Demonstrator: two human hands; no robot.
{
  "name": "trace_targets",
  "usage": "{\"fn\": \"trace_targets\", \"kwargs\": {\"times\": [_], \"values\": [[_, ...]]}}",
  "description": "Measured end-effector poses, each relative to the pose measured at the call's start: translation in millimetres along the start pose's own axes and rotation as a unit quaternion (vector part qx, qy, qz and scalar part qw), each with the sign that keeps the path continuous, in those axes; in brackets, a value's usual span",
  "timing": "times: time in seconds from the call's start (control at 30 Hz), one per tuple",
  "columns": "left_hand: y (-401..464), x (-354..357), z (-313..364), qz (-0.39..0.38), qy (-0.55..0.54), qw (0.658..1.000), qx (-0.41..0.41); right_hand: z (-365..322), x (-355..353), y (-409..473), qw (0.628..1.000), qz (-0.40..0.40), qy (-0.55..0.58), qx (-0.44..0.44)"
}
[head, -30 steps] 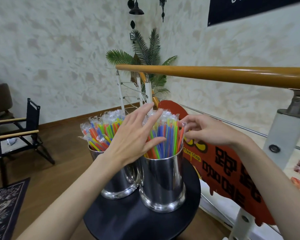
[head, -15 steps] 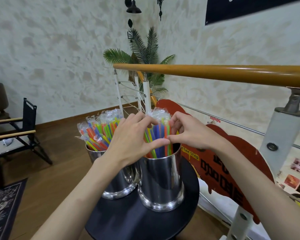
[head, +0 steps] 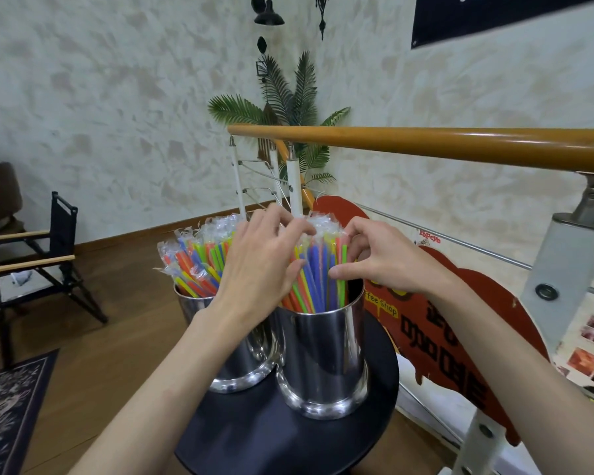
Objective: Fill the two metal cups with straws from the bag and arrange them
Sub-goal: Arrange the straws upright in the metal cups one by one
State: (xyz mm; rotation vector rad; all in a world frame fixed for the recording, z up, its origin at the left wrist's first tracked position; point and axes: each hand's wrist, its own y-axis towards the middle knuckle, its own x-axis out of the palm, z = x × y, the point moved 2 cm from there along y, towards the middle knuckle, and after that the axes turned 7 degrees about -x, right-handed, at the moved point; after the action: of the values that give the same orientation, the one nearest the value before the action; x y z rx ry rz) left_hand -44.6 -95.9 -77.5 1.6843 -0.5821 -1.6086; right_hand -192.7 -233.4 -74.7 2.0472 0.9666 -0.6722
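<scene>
Two metal cups stand side by side, touching or nearly so, on a round black worktop [head: 254, 437]: the left cup [head: 244, 358], partly behind the left forearm, and the right cup [head: 323, 354], nearer the railing [head: 426, 145]. Both are shiny steel cylinders with flared bases, each packed with upright straws in clear wrappers, orange, yellow, green and blue; too many to count. The left bundle [head: 196, 262] fans out toward the left, while the right bundle [head: 318, 269] stands closer together.

Two bare hands work at the right bundle. The left hand [head: 258, 265] curls its fingers over the wrapper tops, thumb pressed against the straws' side. The right hand [head: 374, 258] pinches the straws from the railing side, thumb low and fingers hooked over the tops.

Half a second ago both hands were already closed around this bundle; a second ago the left fingers were spread flat and the right hand was only touching the edge.
</scene>
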Motion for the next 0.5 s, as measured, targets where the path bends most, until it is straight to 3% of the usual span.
{"fn": "trace_targets", "kwargs": {"times": [0.07, 0.17, 0.37, 0.5], "values": [[-0.5, 0.7, 4.3, -0.02, -0.03, 0.999, 0.016, 0.2, 1.3, 0.6, 1.0, 0.001, 0.014, 0.0], [-0.5, 4.2, 9.5, -0.047, -0.122, 0.991, -0.037, -1.9, 7.5, 1.0, 0.999, 0.0, 0.035, -0.017], [2.1, 8.9, 5.4, -0.05, -0.156, 0.983, -0.078, -11.1, 16.2, -0.8, 0.999, -0.029, -0.004, -0.043], [1.6, 9.3, 2.2, -0.062, -0.187, 0.976, -0.095, -6.5, 13.4, 0.3, 0.997, -0.062, 0.03, -0.044]]}}
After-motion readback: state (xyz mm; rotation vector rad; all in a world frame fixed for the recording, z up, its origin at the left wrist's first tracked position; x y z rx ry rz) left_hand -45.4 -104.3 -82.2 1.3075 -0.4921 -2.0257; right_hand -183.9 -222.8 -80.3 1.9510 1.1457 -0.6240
